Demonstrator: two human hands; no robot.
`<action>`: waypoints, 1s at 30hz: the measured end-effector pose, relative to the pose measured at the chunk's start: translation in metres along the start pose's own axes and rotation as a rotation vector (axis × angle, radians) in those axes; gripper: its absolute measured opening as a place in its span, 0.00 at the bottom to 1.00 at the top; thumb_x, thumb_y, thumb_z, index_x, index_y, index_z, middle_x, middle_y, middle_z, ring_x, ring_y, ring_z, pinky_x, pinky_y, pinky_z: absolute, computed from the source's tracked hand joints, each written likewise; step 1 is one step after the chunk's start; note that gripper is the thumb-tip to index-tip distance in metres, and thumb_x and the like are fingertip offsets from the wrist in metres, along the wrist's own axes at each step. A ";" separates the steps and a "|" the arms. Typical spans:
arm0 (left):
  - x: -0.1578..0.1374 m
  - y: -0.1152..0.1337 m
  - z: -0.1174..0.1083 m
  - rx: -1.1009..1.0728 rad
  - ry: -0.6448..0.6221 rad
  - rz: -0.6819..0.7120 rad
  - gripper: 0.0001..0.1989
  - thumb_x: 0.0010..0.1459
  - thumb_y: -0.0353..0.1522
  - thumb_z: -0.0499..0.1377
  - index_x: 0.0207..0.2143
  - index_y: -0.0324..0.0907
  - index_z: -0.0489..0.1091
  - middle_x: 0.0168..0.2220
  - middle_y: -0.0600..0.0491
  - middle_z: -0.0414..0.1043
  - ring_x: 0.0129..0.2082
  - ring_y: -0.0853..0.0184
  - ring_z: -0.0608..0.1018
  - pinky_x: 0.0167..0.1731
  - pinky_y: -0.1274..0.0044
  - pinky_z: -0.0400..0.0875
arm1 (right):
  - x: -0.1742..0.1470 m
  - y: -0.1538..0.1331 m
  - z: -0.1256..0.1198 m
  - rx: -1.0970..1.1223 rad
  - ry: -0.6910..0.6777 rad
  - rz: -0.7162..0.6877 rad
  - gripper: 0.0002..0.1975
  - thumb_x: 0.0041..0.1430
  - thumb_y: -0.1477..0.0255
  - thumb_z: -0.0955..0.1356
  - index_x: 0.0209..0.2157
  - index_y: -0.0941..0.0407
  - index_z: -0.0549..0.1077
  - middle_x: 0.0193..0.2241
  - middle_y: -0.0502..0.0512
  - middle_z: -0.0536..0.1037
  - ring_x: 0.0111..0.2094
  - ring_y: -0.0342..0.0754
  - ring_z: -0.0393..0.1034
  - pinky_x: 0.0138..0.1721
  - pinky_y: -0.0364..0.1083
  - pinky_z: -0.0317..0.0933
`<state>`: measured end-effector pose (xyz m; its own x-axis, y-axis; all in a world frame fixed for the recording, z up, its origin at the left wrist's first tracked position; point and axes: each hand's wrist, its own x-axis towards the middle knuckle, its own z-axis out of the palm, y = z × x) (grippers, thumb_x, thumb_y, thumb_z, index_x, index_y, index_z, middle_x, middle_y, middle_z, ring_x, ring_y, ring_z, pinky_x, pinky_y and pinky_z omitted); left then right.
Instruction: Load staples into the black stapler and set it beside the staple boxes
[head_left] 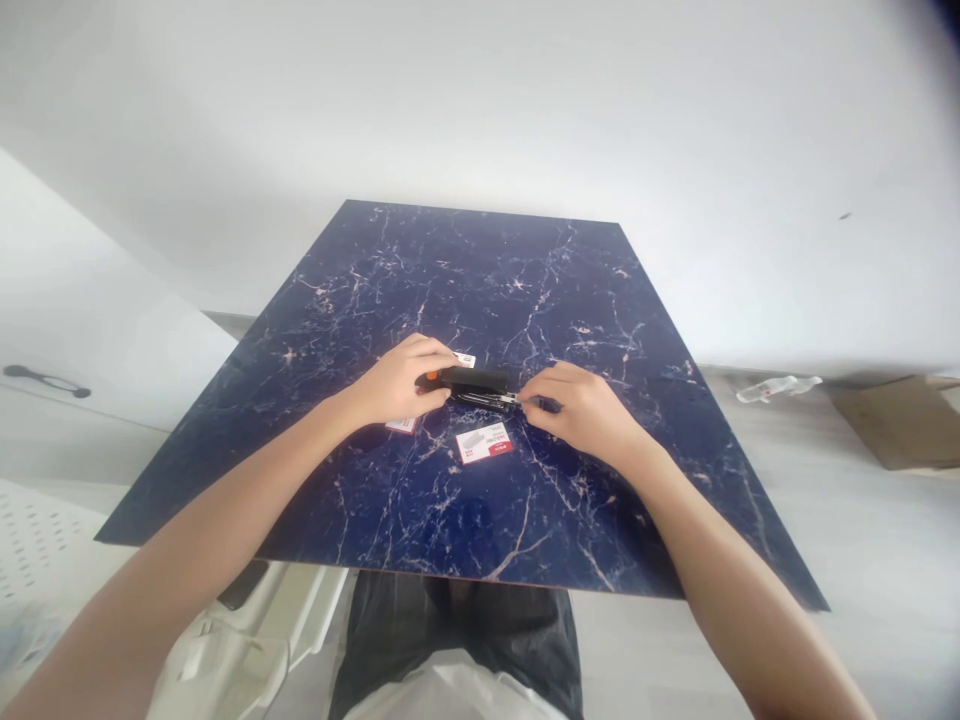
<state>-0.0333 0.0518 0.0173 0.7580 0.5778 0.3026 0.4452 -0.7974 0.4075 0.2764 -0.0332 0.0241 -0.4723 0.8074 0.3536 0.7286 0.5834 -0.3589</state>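
Note:
A black stapler [478, 379] with an orange spot near its left end lies in front of me on the dark blue marbled table [480, 290]. My left hand [409, 380] is closed around the stapler's left end, thumb in front and fingers behind. At its right end, my right hand [574, 405] pinches a slim dark-handled tool [550, 404] whose metal tip touches the stapler's metal part. Close in front lies a small white and red box [484, 443] with a printed picture. Two more white and red pieces, a near one [401, 425] and a far one [466, 360], are partly hidden by my left hand.
A white chair or stool [225, 650] stands under the table's near left edge. Right of the table, a clear plastic item [776, 388] and a cardboard box [896, 420] lie on the floor. A pale wall rises behind, and a white cabinet with a dark handle [46, 381] is at left.

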 end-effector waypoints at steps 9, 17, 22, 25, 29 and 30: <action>-0.001 -0.002 0.000 -0.004 -0.011 0.003 0.19 0.64 0.32 0.62 0.57 0.45 0.75 0.55 0.46 0.75 0.57 0.53 0.72 0.58 0.56 0.69 | 0.001 -0.004 0.003 -0.023 -0.001 0.076 0.08 0.60 0.77 0.70 0.38 0.54 0.81 0.37 0.55 0.84 0.39 0.54 0.77 0.42 0.53 0.72; -0.001 0.001 -0.005 0.038 -0.042 0.010 0.20 0.65 0.34 0.61 0.59 0.44 0.74 0.56 0.45 0.74 0.58 0.53 0.71 0.58 0.59 0.68 | -0.001 -0.007 -0.012 -0.021 0.047 0.185 0.05 0.63 0.72 0.69 0.38 0.52 0.79 0.38 0.53 0.84 0.37 0.52 0.77 0.41 0.49 0.68; -0.001 0.002 -0.018 0.232 -0.083 0.032 0.19 0.63 0.39 0.63 0.54 0.43 0.77 0.47 0.46 0.77 0.49 0.53 0.75 0.53 0.60 0.68 | -0.007 -0.016 -0.024 -0.232 -0.215 0.305 0.06 0.63 0.74 0.65 0.37 0.52 0.75 0.25 0.50 0.78 0.26 0.50 0.70 0.31 0.47 0.55; -0.001 0.000 -0.022 0.254 -0.117 0.002 0.16 0.63 0.40 0.63 0.49 0.42 0.78 0.44 0.47 0.79 0.45 0.55 0.76 0.50 0.63 0.69 | -0.007 -0.027 -0.015 -0.276 -0.236 0.262 0.07 0.66 0.75 0.62 0.41 0.54 0.72 0.27 0.52 0.77 0.25 0.48 0.66 0.29 0.47 0.50; -0.001 -0.002 -0.023 0.205 -0.123 0.000 0.12 0.63 0.38 0.63 0.46 0.42 0.77 0.41 0.47 0.79 0.42 0.58 0.77 0.45 0.67 0.71 | -0.004 -0.044 0.006 -0.322 -0.206 0.147 0.07 0.64 0.78 0.62 0.40 0.56 0.70 0.31 0.56 0.76 0.33 0.52 0.67 0.29 0.48 0.49; -0.001 -0.002 -0.023 0.200 -0.116 0.006 0.11 0.63 0.37 0.64 0.45 0.42 0.77 0.40 0.48 0.78 0.41 0.58 0.76 0.43 0.68 0.71 | -0.004 -0.048 0.011 -0.339 -0.196 0.115 0.07 0.64 0.78 0.62 0.40 0.56 0.70 0.32 0.57 0.76 0.35 0.53 0.67 0.29 0.49 0.49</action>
<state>-0.0457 0.0568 0.0363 0.8058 0.5580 0.1985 0.5171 -0.8262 0.2234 0.2376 -0.0633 0.0304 -0.4402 0.8861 0.1449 0.8888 0.4530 -0.0701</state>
